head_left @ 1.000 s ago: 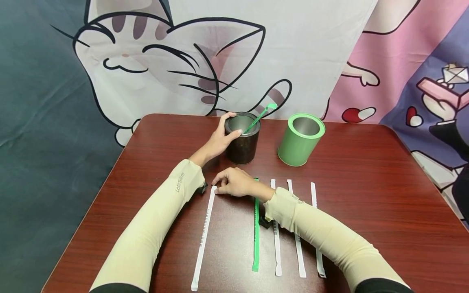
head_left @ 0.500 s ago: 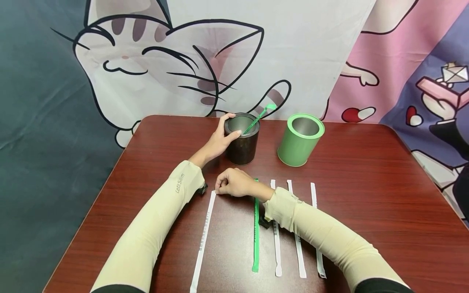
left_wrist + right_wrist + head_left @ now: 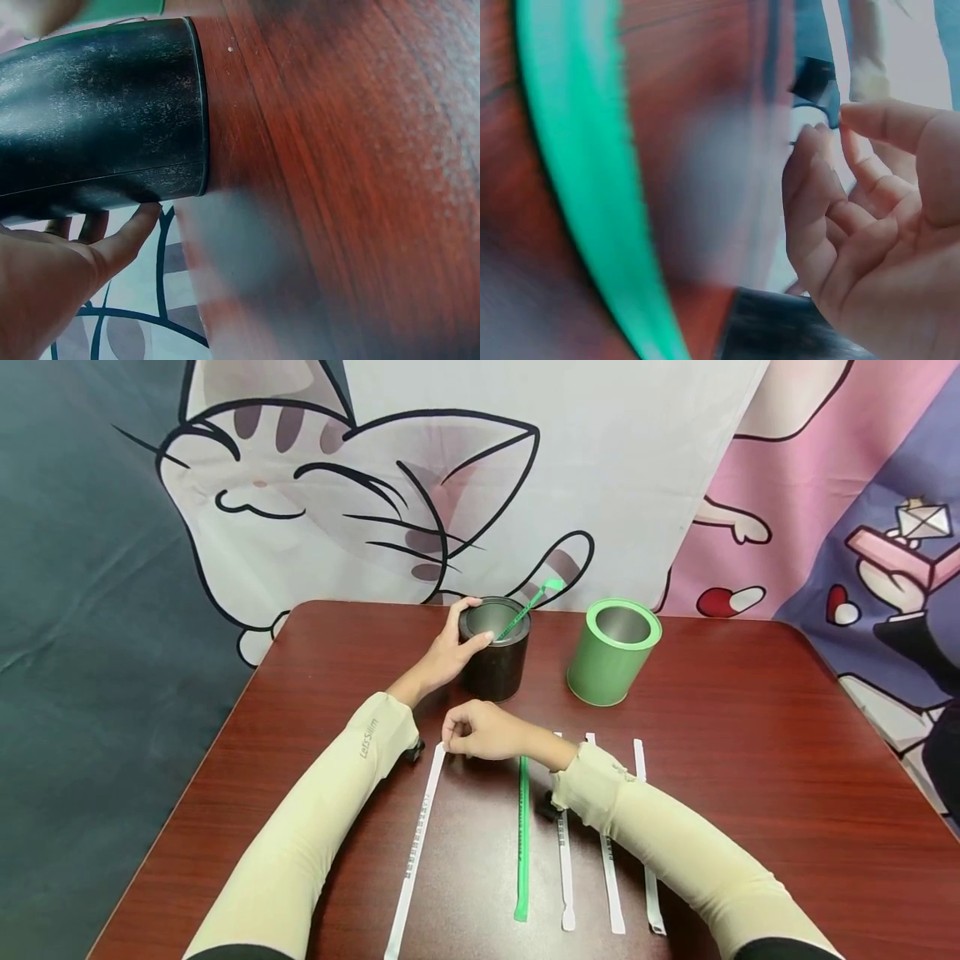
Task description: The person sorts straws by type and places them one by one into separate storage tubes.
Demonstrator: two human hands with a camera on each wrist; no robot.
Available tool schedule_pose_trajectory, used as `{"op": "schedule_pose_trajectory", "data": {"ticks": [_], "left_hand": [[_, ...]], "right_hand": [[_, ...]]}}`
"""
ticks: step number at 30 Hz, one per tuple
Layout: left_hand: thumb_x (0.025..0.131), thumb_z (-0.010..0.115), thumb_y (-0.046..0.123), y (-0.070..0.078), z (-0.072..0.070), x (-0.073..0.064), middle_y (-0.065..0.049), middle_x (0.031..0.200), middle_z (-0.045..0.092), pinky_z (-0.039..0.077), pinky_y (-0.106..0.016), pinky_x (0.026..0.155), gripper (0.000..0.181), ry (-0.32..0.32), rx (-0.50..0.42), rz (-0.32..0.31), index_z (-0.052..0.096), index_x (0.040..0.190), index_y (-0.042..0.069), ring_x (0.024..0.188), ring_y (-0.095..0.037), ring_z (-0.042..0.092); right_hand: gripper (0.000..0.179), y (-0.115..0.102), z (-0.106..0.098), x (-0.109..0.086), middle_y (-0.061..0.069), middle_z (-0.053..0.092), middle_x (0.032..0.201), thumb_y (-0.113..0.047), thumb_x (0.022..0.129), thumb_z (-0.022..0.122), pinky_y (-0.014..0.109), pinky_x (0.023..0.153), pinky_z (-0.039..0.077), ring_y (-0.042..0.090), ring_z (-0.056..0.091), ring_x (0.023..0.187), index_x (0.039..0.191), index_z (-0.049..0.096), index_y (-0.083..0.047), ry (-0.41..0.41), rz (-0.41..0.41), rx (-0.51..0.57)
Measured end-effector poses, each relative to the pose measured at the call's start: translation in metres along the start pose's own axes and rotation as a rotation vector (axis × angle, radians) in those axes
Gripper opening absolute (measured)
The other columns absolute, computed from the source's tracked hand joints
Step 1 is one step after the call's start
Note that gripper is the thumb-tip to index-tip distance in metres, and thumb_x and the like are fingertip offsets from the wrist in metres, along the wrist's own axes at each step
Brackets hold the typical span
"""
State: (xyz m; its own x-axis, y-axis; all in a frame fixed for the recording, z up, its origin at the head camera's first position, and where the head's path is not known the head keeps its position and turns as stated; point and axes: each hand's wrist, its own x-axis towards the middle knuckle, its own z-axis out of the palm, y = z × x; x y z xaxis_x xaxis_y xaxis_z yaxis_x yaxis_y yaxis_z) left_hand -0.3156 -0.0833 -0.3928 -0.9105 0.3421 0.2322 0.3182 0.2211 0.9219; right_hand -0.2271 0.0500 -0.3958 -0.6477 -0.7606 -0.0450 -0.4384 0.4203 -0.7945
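Observation:
My left hand (image 3: 444, 653) holds the black can (image 3: 491, 672) from its left side, thumb over the rim. In the left wrist view, fingers (image 3: 127, 238) of that hand touch the can's wall. A green-wrapped straw (image 3: 527, 612) leans out of the can. In front of it, my right hand (image 3: 487, 731) pinches the upper end of a white-wrapped straw (image 3: 415, 856), which slants down past the frame's bottom edge. The right wrist view shows thumb and finger meeting at that white strip (image 3: 838, 49). Under the right wrist lies another green-wrapped straw (image 3: 522, 852).
A green can (image 3: 611, 668) stands to the right of the black one. Three white-wrapped straws (image 3: 611, 881) lie partly beneath the right forearm on the brown table (image 3: 750, 718). A cartoon-cat cloth (image 3: 300, 543) hangs behind the table's far edge.
My right fingers have drawn in to a pinch at the white straw's end, and the right wrist has shifted slightly right. The left hand stays on the black can. The head view has tilted slightly.

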Motion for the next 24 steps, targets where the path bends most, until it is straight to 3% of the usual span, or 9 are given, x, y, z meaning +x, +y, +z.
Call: {"op": "schedule_pose_trajectory", "data": {"ticks": [7,12,17,20,24], "left_hand": [[0.089,0.058,0.032,0.002,0.001,-0.002,-0.005,0.128,0.046,0.036,-0.034,0.091,0.055,-0.004,-0.028,-0.005,0.028,0.135,0.032,0.105,-0.017,0.051],[0.089,0.058,0.032,0.005,0.002,-0.002,-0.005,0.129,0.045,0.036,-0.034,0.091,0.054,-0.001,-0.03,-0.014,0.028,0.134,0.034,0.106,-0.018,0.051],[0.09,0.057,0.028,0.023,-0.001,-0.009,-0.011,0.132,0.042,0.035,-0.036,0.093,0.056,-0.026,-0.031,-0.035,0.027,0.137,0.023,0.108,-0.023,0.049],[0.09,0.056,0.026,0.037,-0.002,-0.016,-0.014,0.132,0.042,0.035,-0.038,0.093,0.057,-0.037,-0.018,-0.057,0.026,0.138,0.018,0.108,-0.025,0.049],[0.091,0.056,0.026,0.039,-0.001,-0.018,-0.014,0.132,0.042,0.034,-0.038,0.095,0.057,-0.026,-0.02,-0.055,0.026,0.138,0.017,0.109,-0.025,0.049]], "right_hand": [[0.005,-0.02,-0.018,-0.013,0.02,0.063,0.08,-0.011,0.088,0.059,0.037,0.047,0.047,0.036,0.062,0.068,0.083,0.061,-0.009,0.006,0.017,0.166],[0.006,-0.028,-0.026,-0.022,0.013,0.064,0.08,-0.014,0.089,0.059,0.045,0.049,0.047,0.034,0.063,0.071,0.086,0.061,-0.009,0.043,0.023,0.199],[0.006,-0.042,-0.032,-0.031,0.004,0.064,0.077,-0.009,0.089,0.057,0.038,0.046,0.046,0.025,0.065,0.065,0.088,0.061,-0.005,0.102,0.011,0.211],[0.007,-0.056,-0.037,-0.039,0.006,0.064,0.076,-0.005,0.09,0.054,0.037,0.044,0.046,0.03,0.065,0.066,0.09,0.058,0.0,0.123,0.01,0.255],[0.007,-0.054,-0.038,-0.041,0.01,0.064,0.075,-0.005,0.091,0.052,0.051,0.045,0.044,0.038,0.065,0.068,0.092,0.055,0.0,0.154,-0.001,0.357]]}}
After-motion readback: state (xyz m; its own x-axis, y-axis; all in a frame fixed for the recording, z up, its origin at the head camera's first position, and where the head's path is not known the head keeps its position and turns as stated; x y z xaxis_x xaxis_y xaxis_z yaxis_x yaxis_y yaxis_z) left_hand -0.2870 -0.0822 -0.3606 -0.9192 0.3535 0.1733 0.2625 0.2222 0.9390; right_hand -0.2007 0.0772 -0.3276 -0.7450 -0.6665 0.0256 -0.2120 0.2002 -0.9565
